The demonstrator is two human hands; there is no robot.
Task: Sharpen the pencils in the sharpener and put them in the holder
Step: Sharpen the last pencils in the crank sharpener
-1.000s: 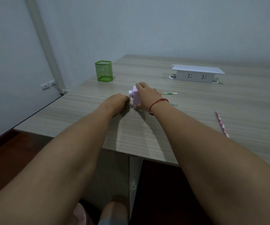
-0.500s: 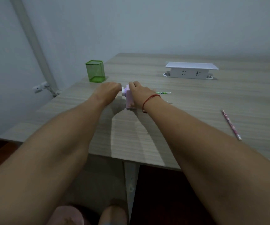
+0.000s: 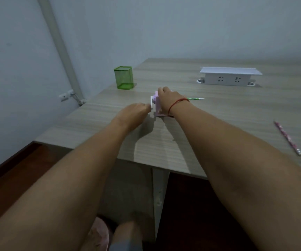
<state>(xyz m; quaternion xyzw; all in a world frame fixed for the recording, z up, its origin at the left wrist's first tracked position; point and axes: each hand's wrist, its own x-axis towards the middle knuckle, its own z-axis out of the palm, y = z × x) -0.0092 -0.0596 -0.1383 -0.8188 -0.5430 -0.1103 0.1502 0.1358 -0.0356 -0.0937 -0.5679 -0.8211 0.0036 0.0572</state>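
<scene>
Press your right hand (image 3: 167,98), curled over the pink sharpener (image 3: 158,108) mid-desk (image 3: 218,124), down firmly while your left hand (image 3: 133,115), pinching the crank (image 3: 151,104), turns evenly so the green pencil (image 3: 196,98) sticking out its right side feeds straight

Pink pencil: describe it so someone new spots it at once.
Start at the wooden table, near its front edge on the right side. The pink pencil lies alone there. Unlike the green pencil at the sharpener, nothing touches it.

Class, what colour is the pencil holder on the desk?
The pencil holder is bright green, shown best in the head view.
</scene>
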